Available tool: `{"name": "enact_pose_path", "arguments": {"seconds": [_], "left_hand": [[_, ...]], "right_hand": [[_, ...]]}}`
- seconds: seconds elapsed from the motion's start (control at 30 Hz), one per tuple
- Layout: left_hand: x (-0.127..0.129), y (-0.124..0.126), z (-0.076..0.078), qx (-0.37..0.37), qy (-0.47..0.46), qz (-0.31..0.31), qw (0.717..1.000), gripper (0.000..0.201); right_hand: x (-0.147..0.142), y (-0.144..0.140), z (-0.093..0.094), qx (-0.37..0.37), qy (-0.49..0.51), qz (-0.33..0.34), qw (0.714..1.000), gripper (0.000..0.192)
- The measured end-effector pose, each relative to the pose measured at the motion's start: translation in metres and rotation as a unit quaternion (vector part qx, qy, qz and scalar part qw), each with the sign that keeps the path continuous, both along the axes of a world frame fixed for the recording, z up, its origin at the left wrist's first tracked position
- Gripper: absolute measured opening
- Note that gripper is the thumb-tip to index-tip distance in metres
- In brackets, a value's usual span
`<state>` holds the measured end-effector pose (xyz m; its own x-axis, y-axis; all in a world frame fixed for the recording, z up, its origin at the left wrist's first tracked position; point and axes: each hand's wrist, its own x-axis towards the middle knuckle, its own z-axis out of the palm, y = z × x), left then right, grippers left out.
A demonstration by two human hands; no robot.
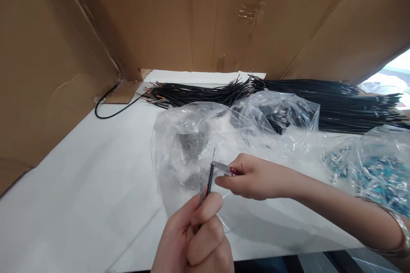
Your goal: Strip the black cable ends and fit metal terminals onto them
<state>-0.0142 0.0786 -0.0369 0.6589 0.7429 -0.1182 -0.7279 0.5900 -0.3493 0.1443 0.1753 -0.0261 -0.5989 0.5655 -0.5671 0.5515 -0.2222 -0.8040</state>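
Note:
In the lower middle, my left hand point(200, 236) is closed around a black cable point(210, 180) that points up and away. Beside the cable's jacket, a strand of silvery braided wire point(202, 187) sticks out of the same fist. A thin pale core rises from the cable's end. From the right, my right hand point(253, 177) grips a small metal-bladed tool with a red handle point(233, 171). Its blade point(221, 167) touches the cable near the jacket's end; whether it is a knife or snips I cannot tell.
Behind the hands lies a clear plastic bag point(163, 136) with fine grey wire scraps. Bundles of black cables point(198, 94) run along the back by the cardboard wall point(166, 17). Another clear bag point(381, 175) at right holds small blue and silver pieces. One cable point(109, 117) curls at left.

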Motion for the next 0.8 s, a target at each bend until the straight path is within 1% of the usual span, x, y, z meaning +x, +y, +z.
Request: {"name": "enact_pose_path", "arguments": {"seconds": [0.1,0.17,0.27,0.33,0.4,0.47,0.57,0.7,0.8], "left_hand": [[0.003,0.005,0.003,-0.028,0.033,0.0,0.999,0.039],[0.004,0.009,0.006,-0.059,0.045,0.006,0.997,0.041],[0.007,0.013,0.012,-0.132,0.044,0.049,0.989,0.043],[0.01,0.015,0.017,-0.177,0.04,0.081,0.98,0.042],[0.012,0.018,0.02,-0.203,0.037,0.104,0.973,0.041],[0.013,0.021,0.021,-0.214,0.035,0.114,0.97,0.039],[0.013,0.025,0.023,-0.218,0.035,0.132,0.966,0.037],[0.011,0.024,0.023,-0.225,0.043,0.155,0.961,0.036],[0.008,0.021,0.022,-0.223,0.049,0.157,0.961,0.035]], "right_hand": [[-0.004,0.003,-0.003,-0.076,-0.001,-0.015,0.997,0.044],[-0.006,0.006,-0.006,-0.112,0.005,-0.013,0.994,0.046],[-0.01,0.013,-0.009,-0.163,0.002,0.003,0.987,0.044],[-0.012,0.017,-0.008,-0.19,-0.002,0.011,0.982,0.041],[-0.015,0.02,-0.004,-0.198,-0.01,0.019,0.98,0.039],[-0.019,0.023,0.0,-0.196,-0.029,0.027,0.98,0.038],[-0.025,0.028,0.004,-0.19,-0.057,0.033,0.98,0.038],[-0.03,0.032,0.005,-0.182,-0.076,0.041,0.98,0.034],[-0.031,0.033,0.006,-0.176,-0.08,0.042,0.98,0.033]]}}
